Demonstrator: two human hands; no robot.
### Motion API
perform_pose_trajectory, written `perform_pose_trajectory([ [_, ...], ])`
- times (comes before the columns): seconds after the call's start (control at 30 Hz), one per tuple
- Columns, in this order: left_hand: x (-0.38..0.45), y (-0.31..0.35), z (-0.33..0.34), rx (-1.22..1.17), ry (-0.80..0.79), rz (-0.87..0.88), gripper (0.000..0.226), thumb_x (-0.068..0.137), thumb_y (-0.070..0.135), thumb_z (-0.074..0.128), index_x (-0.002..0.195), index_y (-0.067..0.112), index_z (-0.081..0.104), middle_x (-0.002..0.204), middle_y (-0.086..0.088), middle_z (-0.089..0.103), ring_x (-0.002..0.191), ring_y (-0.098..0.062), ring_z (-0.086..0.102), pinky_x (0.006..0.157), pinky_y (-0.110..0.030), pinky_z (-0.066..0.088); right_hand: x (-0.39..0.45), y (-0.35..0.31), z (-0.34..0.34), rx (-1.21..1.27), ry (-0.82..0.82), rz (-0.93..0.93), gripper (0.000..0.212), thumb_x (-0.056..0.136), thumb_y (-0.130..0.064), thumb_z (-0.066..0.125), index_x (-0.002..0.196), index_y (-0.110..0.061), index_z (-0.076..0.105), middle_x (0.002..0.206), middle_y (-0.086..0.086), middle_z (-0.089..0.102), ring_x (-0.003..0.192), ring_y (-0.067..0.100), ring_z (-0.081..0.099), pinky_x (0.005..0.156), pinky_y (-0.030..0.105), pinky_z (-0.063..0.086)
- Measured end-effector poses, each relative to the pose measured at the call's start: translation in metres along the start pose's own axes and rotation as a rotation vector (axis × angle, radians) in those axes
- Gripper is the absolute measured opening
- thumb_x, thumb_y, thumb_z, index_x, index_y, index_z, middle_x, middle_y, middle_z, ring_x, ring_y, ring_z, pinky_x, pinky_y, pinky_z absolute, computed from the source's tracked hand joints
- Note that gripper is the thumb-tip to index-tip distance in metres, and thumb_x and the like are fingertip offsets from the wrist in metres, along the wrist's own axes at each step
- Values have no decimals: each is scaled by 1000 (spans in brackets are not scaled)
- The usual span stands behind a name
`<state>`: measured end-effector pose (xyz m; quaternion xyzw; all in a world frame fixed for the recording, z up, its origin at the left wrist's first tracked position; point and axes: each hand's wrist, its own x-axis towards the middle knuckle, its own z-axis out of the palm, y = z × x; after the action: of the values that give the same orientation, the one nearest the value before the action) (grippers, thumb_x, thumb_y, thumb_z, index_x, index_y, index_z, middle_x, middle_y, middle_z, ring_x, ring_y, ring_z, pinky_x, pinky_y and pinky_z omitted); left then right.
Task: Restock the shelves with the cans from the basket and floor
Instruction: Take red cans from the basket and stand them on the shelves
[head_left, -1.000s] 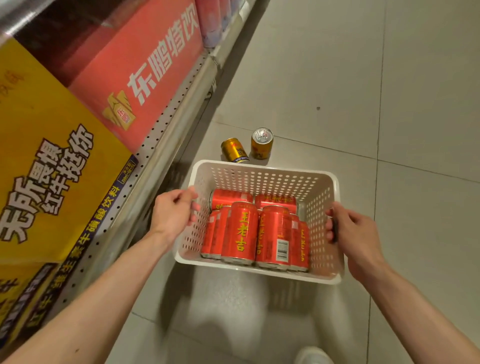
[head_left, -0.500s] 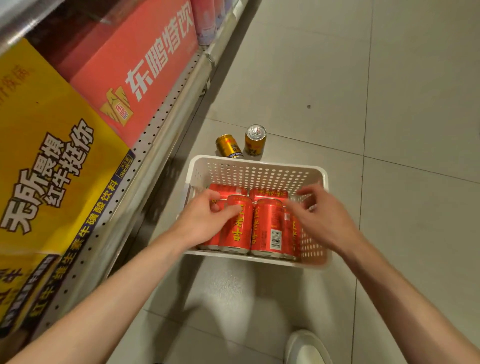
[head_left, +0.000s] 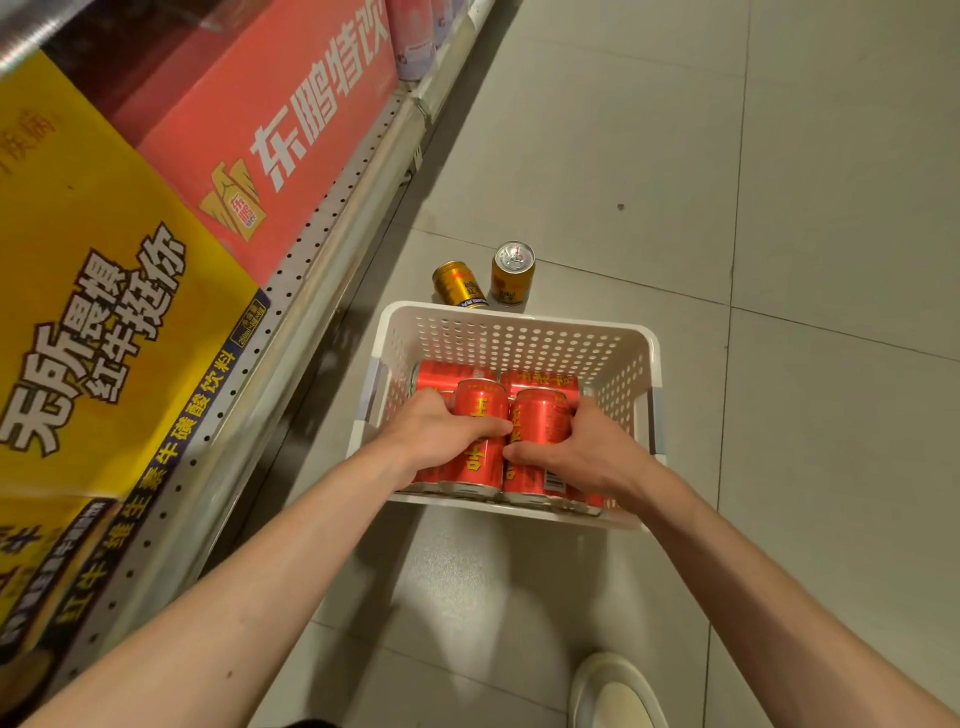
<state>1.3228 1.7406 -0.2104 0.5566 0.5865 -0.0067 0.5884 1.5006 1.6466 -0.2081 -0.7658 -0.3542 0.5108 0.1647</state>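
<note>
Head view: two red cans (head_left: 480, 415) in the white basket (head_left: 519, 327) at frame centre are gripped by curled fingers of the left hand (head_left: 441, 434) and right hand (head_left: 576, 449).

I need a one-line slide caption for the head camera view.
Left hand and right hand grip red cans in a white basket; two gold cans wait on the floor.

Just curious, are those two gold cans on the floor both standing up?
No. The right gold can stands upright, silver top showing; the left gold can is tipped, leaning toward the white basket.
</note>
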Motion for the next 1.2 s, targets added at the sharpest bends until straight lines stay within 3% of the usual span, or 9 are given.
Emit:
perform_pose_trajectory([
  [0.13,2,-3,2,-25,32,9,36,63,44,90,90,23,80,84,2,81,83,-18,79,87,-46,62,3,5,-2,73,-32,-2,92,66,-45,93,141,-25,44,125,1,68,105,22,72,93,44,61],
  [0.3,0,-8,8,-74,54,61,25,71,37,90,88,27,74,77,12,79,72,-8,78,69,-29,64,-6,20,-5,207,10,-54,85,71,-38,92,138,-30,40,114,-10,66,95,8,73,73,23,61],
  [0.47,-19,-2,3,-170,202,113,48,71,39,91,110,30,64,93,7,78,81,-5,77,73,-28,62,-19,27,-16,278,156,-127,82,74,-40,90,140,-37,41,110,-15,66,88,-2,72,74,21,59],
  [0.57,-49,21,-11,-232,300,194,46,72,34,90,108,31,61,98,10,74,78,7,72,60,-10,54,-42,11,-36,305,247,-171,80,73,-44,90,136,-43,41,109,-19,65,86,-15,67,67,13,51],
  [0.67,-97,60,-28,-278,368,269,45,72,29,91,107,32,61,99,11,72,79,12,69,62,-5,50,-80,-21,-64,326,292,-221,80,68,-48,90,132,-47,42,112,-17,65,92,-16,64,61,10,53],
  [0.77,-156,109,-51,-279,401,317,47,71,29,91,108,32,62,101,12,72,84,13,67,68,-4,49,-126,-68,-100,313,294,-287,78,72,-40,92,132,-44,42,112,-14,65,97,-11,65,70,6,53],
  [0.9,-245,181,-83,-274,428,327,61,68,37,91,121,24,63,112,10,72,101,2,67,85,-16,52,-202,-144,-153,290,260,-352,90,65,-55,88,140,-36,42,116,-11,67,105,2,67,82,18,54],
  [1.03,-338,257,-108,-271,473,347,51,70,30,91,114,24,65,105,10,73,90,13,64,73,-3,46,-290,-219,-209,294,251,-397,91,61,-61,82,139,-38,42,116,-13,67,107,3,66,85,20,53],
  [1.2,-449,350,-129,-305,500,386,57,69,31,92,118,23,65,102,14,75,93,8,67,77,-7,50,-392,-296,-286,287,215,-471,82,73,-40,90,139,-31,44,117,-8,68,106,8,68,84,24,59],
])
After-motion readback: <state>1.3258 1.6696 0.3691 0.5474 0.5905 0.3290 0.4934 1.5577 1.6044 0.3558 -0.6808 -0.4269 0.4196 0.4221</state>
